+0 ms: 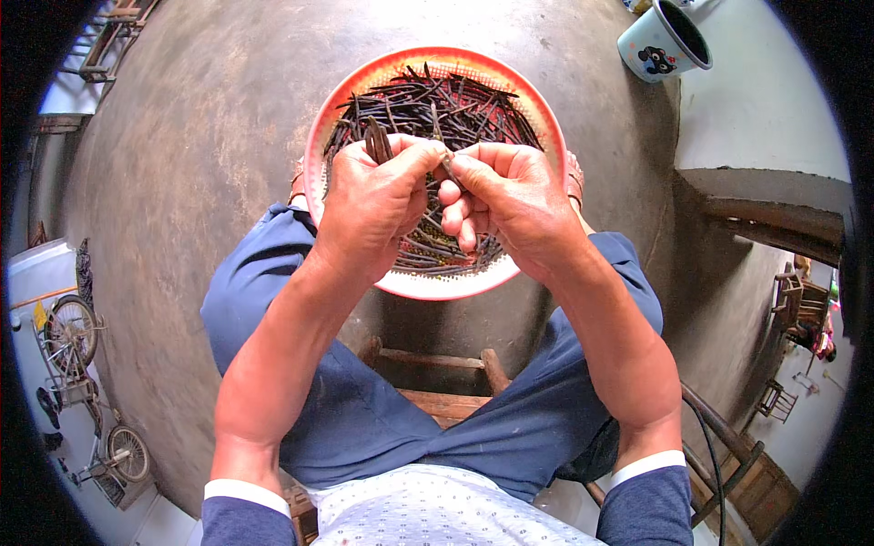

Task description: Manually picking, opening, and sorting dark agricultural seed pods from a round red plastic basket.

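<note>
A large round basin with a red-and-orange rim (437, 290) stands before me, filled with dark, dried bean pods (403, 102). Small greenish beans (431, 251) show among the pods in its nearer part. Above it, my left hand (379, 188) pinches a pod between thumb and forefinger, while a few more dark pods (377, 140) stick up from its curled fingers. My right hand (512, 188) grips the same pod (447, 164) at thumb and fingertip, its other fingers curled below. The two thumb tips nearly meet, and the hands hide the basin's middle.
Both my knees flank the basin. A wooden stool or chair frame (437, 403) shows between my legs. A light-blue bucket (655, 51) is at upper right, and a bicycle (89, 396) stands at far left. Wooden furniture (775, 403) lines the right edge.
</note>
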Demonstrator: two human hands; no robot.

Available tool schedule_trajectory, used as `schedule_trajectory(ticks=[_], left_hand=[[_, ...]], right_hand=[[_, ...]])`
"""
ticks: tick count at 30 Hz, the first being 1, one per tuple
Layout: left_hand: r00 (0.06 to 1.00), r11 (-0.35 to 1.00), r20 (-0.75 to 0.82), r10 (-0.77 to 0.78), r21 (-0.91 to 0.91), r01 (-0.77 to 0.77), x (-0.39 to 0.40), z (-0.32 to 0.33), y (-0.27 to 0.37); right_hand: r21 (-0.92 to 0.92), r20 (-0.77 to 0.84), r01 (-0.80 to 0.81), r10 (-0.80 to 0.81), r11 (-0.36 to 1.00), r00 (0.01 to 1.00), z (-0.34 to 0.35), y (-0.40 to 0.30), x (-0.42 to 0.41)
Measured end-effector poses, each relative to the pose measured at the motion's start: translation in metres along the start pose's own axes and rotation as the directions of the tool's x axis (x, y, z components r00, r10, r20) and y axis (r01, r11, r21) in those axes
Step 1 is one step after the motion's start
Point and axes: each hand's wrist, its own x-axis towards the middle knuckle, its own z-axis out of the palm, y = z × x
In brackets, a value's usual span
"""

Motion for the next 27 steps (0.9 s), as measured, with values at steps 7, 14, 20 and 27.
schedule_trajectory(ticks=[7,14,20,27], left_hand=[[1.0,1.0,0.016,-0.018,-0.019,0.018,-0.004,0.003,0.006],[0.984,0.986,0.167,-0.056,-0.146,0.081,-0.005,-0.007,0.011],[0.991,0.994,0.134,-0.029,-0.099,0.043,-0.003,-0.011,0.013],[0.993,0.999,0.115,0.012,-0.037,-0.007,-0.006,-0.002,0.017]], right_hand=[[0.186,0.027,-0.053,0.049,0.981,0.998,0.001,-0.004,-0.002],[0.166,0.079,-0.064,0.052,0.984,0.996,-0.001,0.002,0.001],[0.23,0.139,-0.058,0.026,0.971,0.99,-0.001,0.004,0.001],[0.215,0.192,-0.024,-0.018,0.976,0.981,-0.003,0.004,0.003]])
